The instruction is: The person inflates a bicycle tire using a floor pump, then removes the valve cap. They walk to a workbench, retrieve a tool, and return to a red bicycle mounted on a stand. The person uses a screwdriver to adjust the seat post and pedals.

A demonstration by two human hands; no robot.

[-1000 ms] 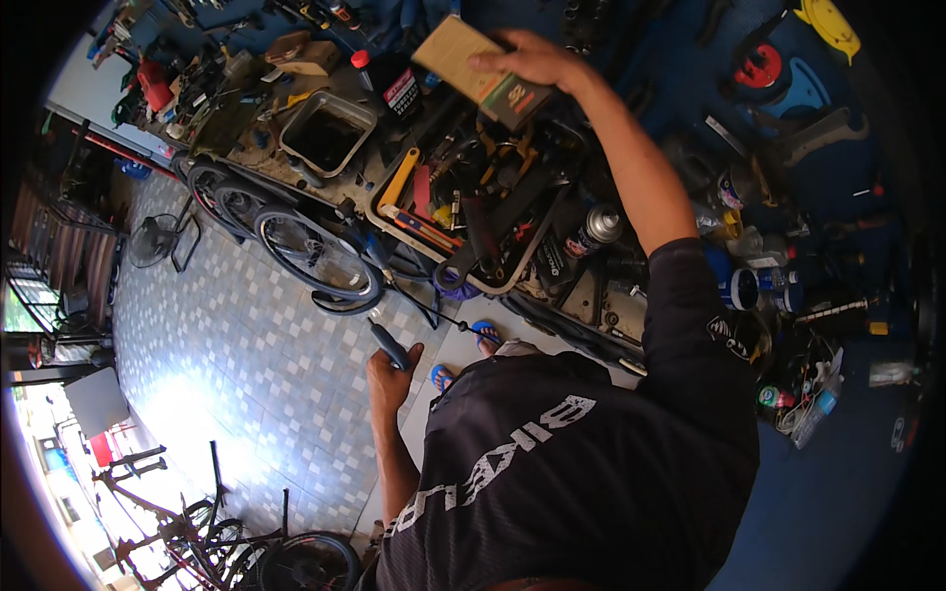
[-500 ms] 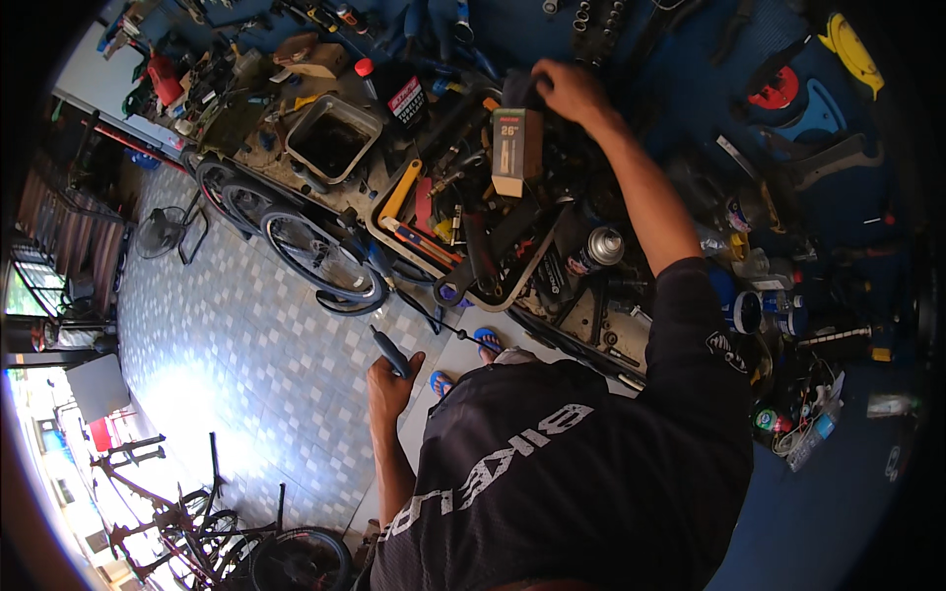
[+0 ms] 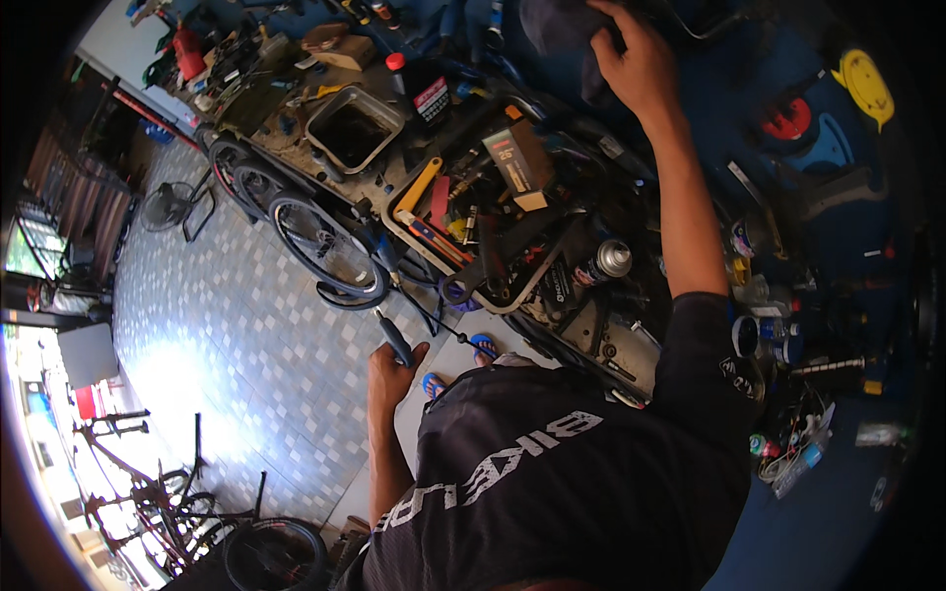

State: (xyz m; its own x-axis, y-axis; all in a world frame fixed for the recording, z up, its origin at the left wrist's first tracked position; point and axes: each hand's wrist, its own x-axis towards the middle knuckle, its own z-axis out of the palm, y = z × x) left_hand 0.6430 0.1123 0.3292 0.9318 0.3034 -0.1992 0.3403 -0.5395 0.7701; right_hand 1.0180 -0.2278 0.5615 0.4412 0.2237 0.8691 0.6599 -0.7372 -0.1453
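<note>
My left hand (image 3: 394, 372) is closed round the grey handle of a slim tool (image 3: 396, 340). A short bright metal end points up and away from it, over the tiled floor; its exact kind I cannot make out. At the top of the view, my right hand (image 3: 639, 69) pinches a dark grey cloth (image 3: 557, 28), which hangs bunched to the left of the fingers. Below the cloth stands a tool tray (image 3: 394, 229) crowded with tools. In it a small cardboard box (image 3: 516, 165) leans at a tilt, near a yellow-handled tool (image 3: 418, 187).
A spray can (image 3: 605, 262) lies to the right of the tray. Farther left are a metal basin (image 3: 355, 128) and a black bottle with a red cap (image 3: 419, 89). Bicycle wheels (image 3: 320, 246) stand along the bench. Jars and bottles (image 3: 769, 335) crowd the right.
My right hand has risen from beside the cardboard box toward the upper right, lifting the cloth. The box now leans more. My left hand keeps its hold on the tool.
</note>
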